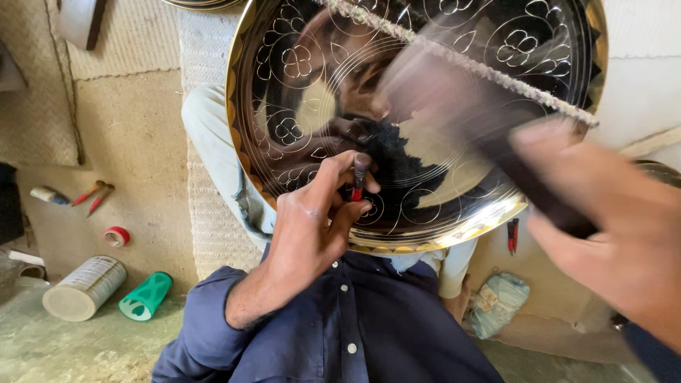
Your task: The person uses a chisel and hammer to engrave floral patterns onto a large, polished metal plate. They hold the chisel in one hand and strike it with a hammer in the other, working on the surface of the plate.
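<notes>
left hand [312, 227] pinches a short red-and-dark punch tool [359, 177], tip against the engraved brass tray [284, 92] resting on the lap. right hand [610, 234], blurred, grips a dark-handled hammer [496, 142] over the tray. a tin can [85, 287] and green cup [145, 296] lie on the floor [85, 347] at left.

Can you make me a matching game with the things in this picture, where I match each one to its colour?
Things:
1. cup
2. tape roll
3. shirt
4. tray

Colours:
A. dark blue
B. shiny, with a gold rim
C. green
D. red

Pairs: 1-C, 2-D, 3-A, 4-B
</notes>
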